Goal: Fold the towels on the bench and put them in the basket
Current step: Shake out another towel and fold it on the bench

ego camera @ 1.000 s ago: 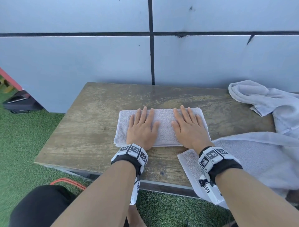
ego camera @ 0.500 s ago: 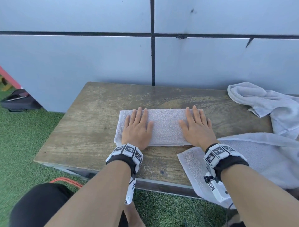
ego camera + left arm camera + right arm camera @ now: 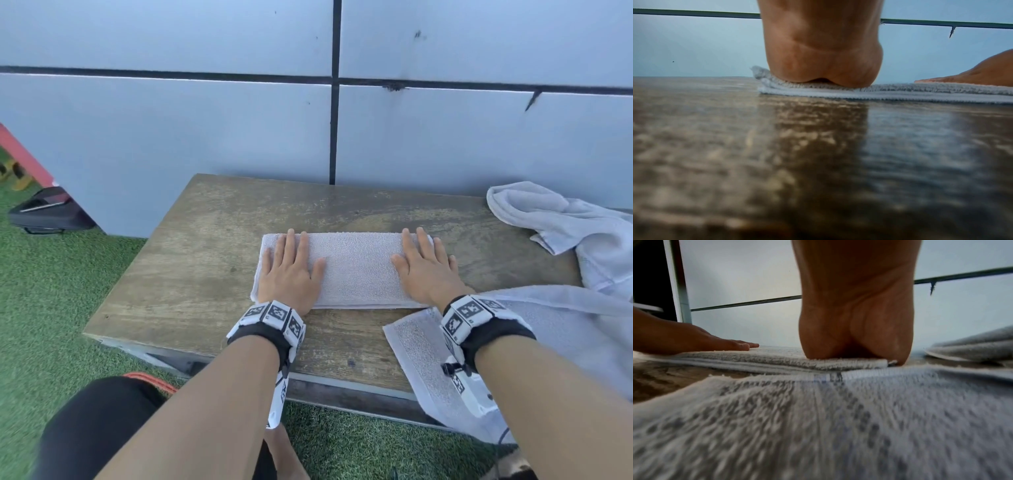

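Note:
A grey folded towel [image 3: 356, 270] lies as a long strip in the middle of the wooden bench [image 3: 191, 274]. My left hand [image 3: 291, 267] presses flat on its left end, fingers straight. At the right end my right hand [image 3: 424, 267] lies flat in the same way. The left wrist view shows the heel of the left hand [image 3: 824, 65] on the folded towel [image 3: 900, 91]. In the right wrist view the right hand [image 3: 855, 321] sits on the towel's corner [image 3: 777, 358]. No basket is in view.
An unfolded grey towel [image 3: 555, 335] drapes over the bench's front right edge under my right wrist. A crumpled towel [image 3: 565, 226] lies at the back right. A grey panelled wall [image 3: 205, 120] backs the bench. A dark bag [image 3: 48, 212] rests on green turf at left.
Both hands have slid apart along the folded towel, the left toward its left end and the right toward its right end, staying flat on it.

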The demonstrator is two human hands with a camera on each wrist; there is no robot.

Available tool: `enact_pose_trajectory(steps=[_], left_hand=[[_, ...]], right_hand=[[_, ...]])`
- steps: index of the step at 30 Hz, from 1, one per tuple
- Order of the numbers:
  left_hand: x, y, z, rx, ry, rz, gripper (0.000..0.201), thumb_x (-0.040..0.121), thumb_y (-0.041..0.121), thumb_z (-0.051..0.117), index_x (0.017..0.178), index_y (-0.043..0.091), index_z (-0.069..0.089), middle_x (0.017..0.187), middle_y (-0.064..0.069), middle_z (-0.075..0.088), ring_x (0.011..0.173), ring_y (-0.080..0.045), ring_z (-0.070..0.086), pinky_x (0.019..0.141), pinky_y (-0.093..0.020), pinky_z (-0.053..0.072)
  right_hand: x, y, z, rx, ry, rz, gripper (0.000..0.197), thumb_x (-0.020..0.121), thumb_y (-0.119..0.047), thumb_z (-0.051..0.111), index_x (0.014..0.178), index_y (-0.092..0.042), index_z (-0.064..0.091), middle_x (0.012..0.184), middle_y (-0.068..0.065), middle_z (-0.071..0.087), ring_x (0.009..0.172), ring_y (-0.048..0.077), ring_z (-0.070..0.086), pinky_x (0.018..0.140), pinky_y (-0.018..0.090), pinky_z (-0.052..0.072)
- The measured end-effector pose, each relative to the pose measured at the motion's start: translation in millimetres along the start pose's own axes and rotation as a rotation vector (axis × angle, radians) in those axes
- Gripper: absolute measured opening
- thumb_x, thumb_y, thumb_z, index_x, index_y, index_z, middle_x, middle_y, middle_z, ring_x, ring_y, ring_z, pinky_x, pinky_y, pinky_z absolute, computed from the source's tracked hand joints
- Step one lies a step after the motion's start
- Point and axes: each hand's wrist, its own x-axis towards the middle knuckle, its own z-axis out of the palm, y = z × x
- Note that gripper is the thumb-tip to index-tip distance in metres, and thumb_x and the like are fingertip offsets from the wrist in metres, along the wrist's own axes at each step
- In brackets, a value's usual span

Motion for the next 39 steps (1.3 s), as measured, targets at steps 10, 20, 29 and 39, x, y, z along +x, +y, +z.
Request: enact_pose_trajectory(steps=[10,20,29,39], left_hand=[[-27,4,-4,-0.080,-0.065,-0.253,0.076,0.101,0.060,0.014,0.159,0.018,-0.010,0.166,-0.007,-0.017,0.153,-0.022,-0.018,0.123,-0.046,-0.011],[-77,9,-30,0.033,-0.111,-0.367,0.097,0.088,0.073,0.035,0.153,0.003,0.019,0.156,-0.017,0.022,0.144,-0.034,0.016,0.117,-0.046,0.015],[-110,11,-38,-0.224,-0.132,-0.358,0.068,0.084,0.052,0.064,0.128,0.007,0.037,0.120,-0.009,0.059,0.119,-0.031,0.053,0.107,-0.046,0.030],[-123,6,-57,-0.879,-0.122,-0.318,0.018,0.091,0.016,0.061,0.101,0.012,0.047,0.098,-0.007,0.058,0.083,-0.021,0.063,0.070,-0.037,0.061]], right_hand=[[-45,-48,-20,-0.149,0.287,-0.316,0.023,0.098,-0.028,0.040,0.107,-0.019,0.059,0.106,0.004,0.056,0.105,0.025,0.050,0.087,0.040,0.047],[-78,-66,-16,-0.103,-0.025,-0.343,0.035,0.101,-0.020,0.037,0.130,-0.014,0.056,0.136,0.008,0.048,0.125,0.028,0.046,0.104,0.044,0.042],[-108,-61,5,0.021,-0.038,-0.323,0.036,0.102,-0.024,0.039,0.136,-0.024,0.051,0.128,0.007,0.045,0.106,0.024,0.053,0.089,0.034,0.046],[-129,-47,23,0.089,-0.050,-0.318,0.063,0.096,-0.005,0.042,0.154,-0.024,0.029,0.155,0.004,0.029,0.137,0.026,0.037,0.110,0.036,0.036]])
